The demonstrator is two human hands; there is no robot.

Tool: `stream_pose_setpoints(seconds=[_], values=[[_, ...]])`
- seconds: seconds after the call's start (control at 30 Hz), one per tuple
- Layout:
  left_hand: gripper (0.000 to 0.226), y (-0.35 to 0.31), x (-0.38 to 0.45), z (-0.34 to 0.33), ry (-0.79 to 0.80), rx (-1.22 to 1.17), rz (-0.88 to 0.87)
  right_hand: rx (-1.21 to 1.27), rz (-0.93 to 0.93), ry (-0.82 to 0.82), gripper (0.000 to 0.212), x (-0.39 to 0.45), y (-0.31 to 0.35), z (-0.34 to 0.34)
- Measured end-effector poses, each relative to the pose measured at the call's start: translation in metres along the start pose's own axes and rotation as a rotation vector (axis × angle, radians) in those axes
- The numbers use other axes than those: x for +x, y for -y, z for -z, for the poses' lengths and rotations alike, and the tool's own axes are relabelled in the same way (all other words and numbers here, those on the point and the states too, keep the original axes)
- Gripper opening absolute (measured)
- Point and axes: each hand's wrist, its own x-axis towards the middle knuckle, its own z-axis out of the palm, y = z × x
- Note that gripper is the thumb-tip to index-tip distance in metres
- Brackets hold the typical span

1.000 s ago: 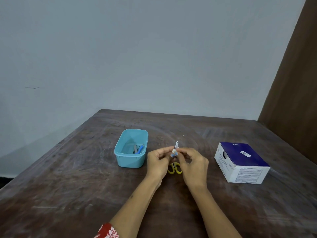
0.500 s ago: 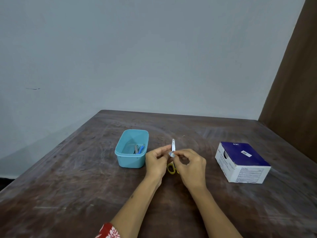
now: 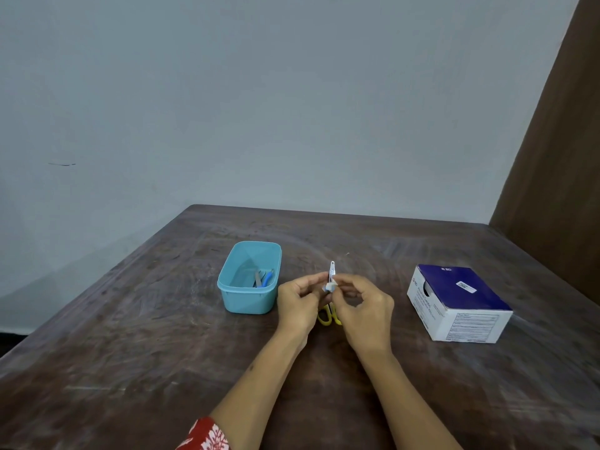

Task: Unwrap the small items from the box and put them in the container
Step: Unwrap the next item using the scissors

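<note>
While hands (image 3: 334, 303) pinch packet (image 3: 331, 275), scissors (image 3: 328, 316) half-hidden

container (image 3: 249, 277) left, box (image 3: 457, 302) right, bare between

Yellow scissors (image 3: 327, 316): only parts of the handle loops show between the left hand (image 3: 298, 305) and the right hand (image 3: 363, 310); the blades are covered. Small wrapped item (image 3: 331, 277): its lower end is hidden by the pinching fingertips, and its printing is too small to read. Teal container (image 3: 248, 292): the contents, seemingly a grey strip and a blue piece, are partly masked by the near wall. Box (image 3: 459, 303): label text is illegible and the side opening shows only darkness. Red patterned sleeve (image 3: 207, 436) is cut off by the bottom edge.
</note>
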Motion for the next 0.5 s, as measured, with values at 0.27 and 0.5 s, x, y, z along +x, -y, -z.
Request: stream_pose_setpoints(seconds=[0.27,0.5], values=[[0.022,0.0004,-0.0004,-0.0020,0.046,-0.046,0.031,0.031,-0.050,-0.010,0.033,0.0013,0.0049,0.0035],[0.023,0.0009,0.0023,0.0011,0.014,-0.064,0.030,0.027,-0.032,0.010,0.029,0.0002,0.0038,-0.0003]])
